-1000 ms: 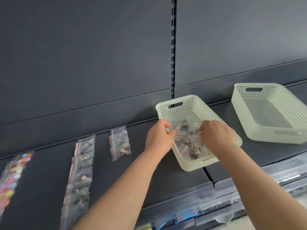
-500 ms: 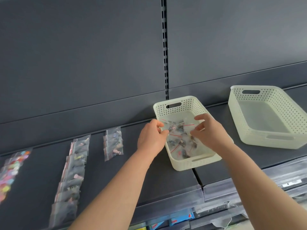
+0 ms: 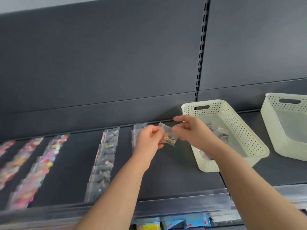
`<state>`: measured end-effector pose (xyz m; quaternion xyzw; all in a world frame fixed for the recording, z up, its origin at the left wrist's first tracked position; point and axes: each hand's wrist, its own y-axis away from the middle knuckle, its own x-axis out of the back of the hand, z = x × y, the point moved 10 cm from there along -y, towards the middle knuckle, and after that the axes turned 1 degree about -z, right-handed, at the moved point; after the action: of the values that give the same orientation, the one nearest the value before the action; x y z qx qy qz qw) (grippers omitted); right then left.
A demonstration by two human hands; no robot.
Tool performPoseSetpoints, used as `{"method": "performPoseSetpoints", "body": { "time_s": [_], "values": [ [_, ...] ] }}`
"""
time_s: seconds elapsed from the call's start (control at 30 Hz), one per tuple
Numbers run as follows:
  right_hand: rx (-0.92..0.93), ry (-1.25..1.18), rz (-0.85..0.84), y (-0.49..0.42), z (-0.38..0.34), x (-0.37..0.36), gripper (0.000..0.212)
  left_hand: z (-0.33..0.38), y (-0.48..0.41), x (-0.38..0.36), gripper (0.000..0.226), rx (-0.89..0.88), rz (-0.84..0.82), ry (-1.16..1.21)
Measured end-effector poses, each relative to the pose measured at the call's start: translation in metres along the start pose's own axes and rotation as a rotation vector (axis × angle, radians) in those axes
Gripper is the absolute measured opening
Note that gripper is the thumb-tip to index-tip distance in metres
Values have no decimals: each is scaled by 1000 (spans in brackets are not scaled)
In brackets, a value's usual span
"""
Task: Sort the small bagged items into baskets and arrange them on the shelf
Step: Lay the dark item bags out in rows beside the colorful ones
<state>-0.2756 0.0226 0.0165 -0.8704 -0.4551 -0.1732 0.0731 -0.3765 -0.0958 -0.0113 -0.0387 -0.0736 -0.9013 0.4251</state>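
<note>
Both hands are meeting above the dark shelf (image 3: pixel 174 176), just left of the nearer basket, and sharing one small clear bag (image 3: pixel 167 136) between them. The left hand (image 3: pixel 149 143) is curling its fingers (image 3: pixel 160 130) closed on the bag's left edge, while the right hand (image 3: pixel 191 130) is pinching the right edge between thumb and forefinger, its index finger pointing out to the left above the bag. The bag is hanging in the air, clear of the shelf surface, and something small and brass-coloured is showing inside it. Two pale perforated baskets are sitting on the shelf: the nearer basket (image 3: pixel 232 123), standing partly behind the right forearm, is holding a loose heap of bagged items (image 3: pixel 219 131) too jumbled to count, and the second basket (image 3: pixel 285 130), cut off by the right edge of view, is showing only a bare floor. To the left, bagged items are lying flat in overlapping rows running from the back of the shelf toward its front lip. One row of grey-toned bags (image 3: pixel 104 163) is lying left of the left forearm, and a short row (image 3: pixel 137 131) is lying partly hidden behind the left hand. Farther left, three rows of bags with bright pink and multicoloured contents (image 3: pixel 38 171) are lying side by side, blurred so that single bags cannot be counted. Below the shelf lip, colourful packets (image 3: pixel 174 224) are peeking out.
</note>
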Motion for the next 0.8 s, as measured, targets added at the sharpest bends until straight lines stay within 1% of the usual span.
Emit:
{"method": "performPoseSetpoints", "body": {
  "time_s": [0.1, 0.2, 0.23, 0.3, 0.4, 0.47, 0.57, 0.67, 0.8],
  "values": [
    [-121, -80, -63, -1, 22, -37, 32, -26, 6, 28, 13, 120, 75, 172],
    [-188, -188, -56, 2, 35, -63, 9, -49, 14, 43, 16, 203, 87, 219],
    [-197, -192, -40, 3, 39, -69, 9, -56, 16, 48, 16, 231, 93, 202],
    [-209, -133, 3, 2, 49, -76, 12, -72, 18, 60, 15, 277, 108, 91],
    [-197, 73, 21, -2, 57, -87, 10, -92, 18, 77, 19, 305, 110, -130],
    [-173, 200, 33, -8, 56, -95, 10, -97, 15, 88, 20, 300, 142, -216],
    [-148, 325, 96, -17, 51, -101, 6, -89, 7, 101, 14, 262, 207, -302],
    [-163, 377, 157, -21, 49, -102, 12, -84, -1, 102, 14, 244, 194, -384],
    [-200, 417, 209, -20, 48, -101, 17, -88, -8, 103, 16, 265, 169, -445]
  ]
}}
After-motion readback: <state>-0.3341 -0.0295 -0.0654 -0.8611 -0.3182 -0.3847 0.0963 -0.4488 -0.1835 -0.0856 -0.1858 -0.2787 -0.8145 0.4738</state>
